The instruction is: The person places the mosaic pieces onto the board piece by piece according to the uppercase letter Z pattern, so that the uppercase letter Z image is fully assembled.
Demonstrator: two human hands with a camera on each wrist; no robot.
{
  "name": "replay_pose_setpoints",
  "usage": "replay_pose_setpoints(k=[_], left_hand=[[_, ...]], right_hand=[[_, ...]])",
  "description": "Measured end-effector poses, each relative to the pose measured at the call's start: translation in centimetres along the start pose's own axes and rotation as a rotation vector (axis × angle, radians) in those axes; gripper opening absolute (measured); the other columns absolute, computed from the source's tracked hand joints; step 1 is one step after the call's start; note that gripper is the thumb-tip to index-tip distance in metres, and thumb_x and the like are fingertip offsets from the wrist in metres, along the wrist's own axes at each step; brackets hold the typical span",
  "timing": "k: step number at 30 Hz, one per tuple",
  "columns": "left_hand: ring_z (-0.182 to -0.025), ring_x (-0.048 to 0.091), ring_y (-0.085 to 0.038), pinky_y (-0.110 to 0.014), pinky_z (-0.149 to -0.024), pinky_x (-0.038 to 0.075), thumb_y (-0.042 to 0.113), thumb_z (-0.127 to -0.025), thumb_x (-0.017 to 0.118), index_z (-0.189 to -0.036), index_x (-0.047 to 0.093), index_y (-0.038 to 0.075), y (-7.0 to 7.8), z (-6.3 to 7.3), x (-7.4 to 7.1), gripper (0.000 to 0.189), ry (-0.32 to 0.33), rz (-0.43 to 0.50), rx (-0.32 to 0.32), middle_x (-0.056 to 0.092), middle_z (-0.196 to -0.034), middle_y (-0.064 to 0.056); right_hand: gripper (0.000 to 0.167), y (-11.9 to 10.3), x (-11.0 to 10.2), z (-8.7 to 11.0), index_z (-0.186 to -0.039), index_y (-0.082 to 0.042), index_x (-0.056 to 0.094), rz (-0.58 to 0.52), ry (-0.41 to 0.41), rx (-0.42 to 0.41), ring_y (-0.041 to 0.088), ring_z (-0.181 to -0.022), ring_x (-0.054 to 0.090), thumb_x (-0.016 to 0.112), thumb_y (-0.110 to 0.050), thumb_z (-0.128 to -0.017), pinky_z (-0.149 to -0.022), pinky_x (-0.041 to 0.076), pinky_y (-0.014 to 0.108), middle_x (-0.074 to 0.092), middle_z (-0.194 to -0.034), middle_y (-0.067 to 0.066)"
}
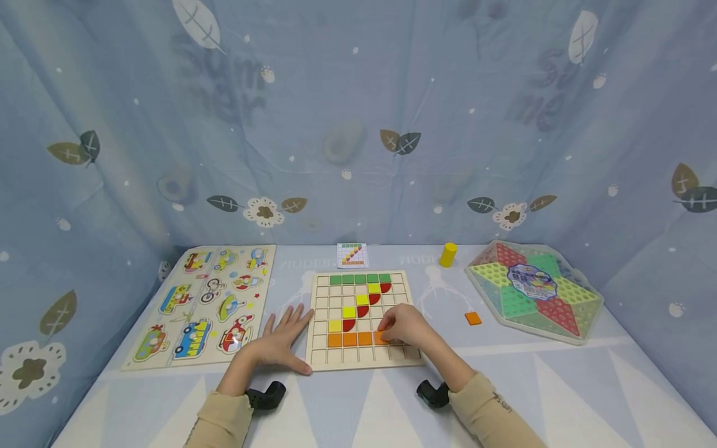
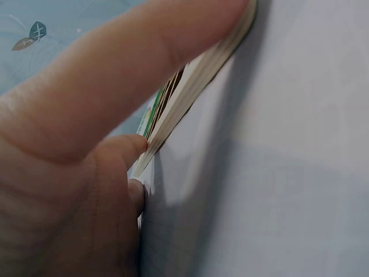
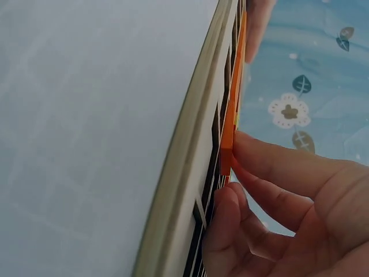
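A wooden grid board (image 1: 358,359) lies on the table, with a row of green square tiles at its far side and yellow squares and red quarter-round pieces stepping diagonally. Near its front edge runs a row of orange square tiles (image 1: 350,339). My right hand (image 1: 407,325) has its fingers curled at the row's right end, pinching an orange square tile (image 3: 226,158) at the grid. My left hand (image 1: 279,344) lies spread at the board's left side, thumb against the near corner. In the left wrist view, its thumb (image 2: 132,75) crosses the board's edge (image 2: 190,95).
A pattern card (image 1: 352,256) lies behind the board. To the right are a yellow cylinder (image 1: 448,255), a loose orange square tile (image 1: 473,318) and a hexagonal checkers box (image 1: 534,291). A vehicle puzzle board (image 1: 190,311) lies on the left. Patterned cloth hangs behind.
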State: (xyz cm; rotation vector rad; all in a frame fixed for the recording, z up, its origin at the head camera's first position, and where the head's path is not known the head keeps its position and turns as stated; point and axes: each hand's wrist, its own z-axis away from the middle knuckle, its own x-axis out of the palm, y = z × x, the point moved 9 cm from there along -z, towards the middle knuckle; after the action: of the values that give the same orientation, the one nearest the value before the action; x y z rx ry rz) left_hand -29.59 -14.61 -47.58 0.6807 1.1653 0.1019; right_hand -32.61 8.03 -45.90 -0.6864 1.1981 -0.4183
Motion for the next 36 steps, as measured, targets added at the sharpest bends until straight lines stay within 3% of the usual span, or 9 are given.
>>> replay_pose_setpoints(k=[10,19,27,36], left_hand=[[-0.139,-0.006,-0.041,-0.061,-0.106,-0.010,0.050,-0.059,0.080,-0.148,0.018,0.006,0.2,0.0,-0.1,0.117,0.007,0.004,0.013,0.003,-0.153,-0.021],[-0.139,-0.006,-0.041,-0.060,-0.106,-0.010,0.050,-0.058,0.081,-0.148,0.017,0.006,0.1,0.0,-0.2,0.118,0.007,0.005,0.016,0.003,-0.153,-0.021],[-0.139,-0.006,-0.041,-0.060,-0.106,-0.011,0.050,-0.059,0.081,-0.148,0.017,0.007,0.1,0.0,-0.1,0.118,-0.001,0.017,0.020,0.003,-0.153,-0.021],[-0.139,-0.007,-0.042,-0.061,-0.106,-0.011,0.050,-0.059,0.081,-0.148,0.017,0.007,0.2,0.1,-0.2,0.118,-0.002,0.015,0.013,0.002,-0.153,-0.021]], right_hand=[[0.014,0.1,-0.8,0.4,-0.073,-0.011,0.062,0.029,0.030,-0.050,0.014,-0.061,0.047,0.077,-0.012,-0.074,-0.055,0.039,0.024,0.052,-0.064,0.000],[0.008,3.1,-5.3,2.1,-0.082,-0.012,0.065,0.078,0.197,0.060,0.018,-0.075,0.053,0.070,-0.008,-0.077,-0.062,0.044,0.031,0.059,-0.081,0.002],[0.015,6.3,-9.0,3.3,-0.091,-0.007,0.069,0.217,0.311,0.121,0.029,-0.092,0.059,0.069,-0.006,-0.076,-0.074,0.047,0.045,0.065,-0.104,0.013],[0.023,8.5,-10.3,3.4,-0.097,-0.004,0.068,0.296,0.273,0.198,0.025,-0.077,0.054,0.059,0.002,-0.077,-0.064,0.046,0.039,0.063,-0.091,0.015]])
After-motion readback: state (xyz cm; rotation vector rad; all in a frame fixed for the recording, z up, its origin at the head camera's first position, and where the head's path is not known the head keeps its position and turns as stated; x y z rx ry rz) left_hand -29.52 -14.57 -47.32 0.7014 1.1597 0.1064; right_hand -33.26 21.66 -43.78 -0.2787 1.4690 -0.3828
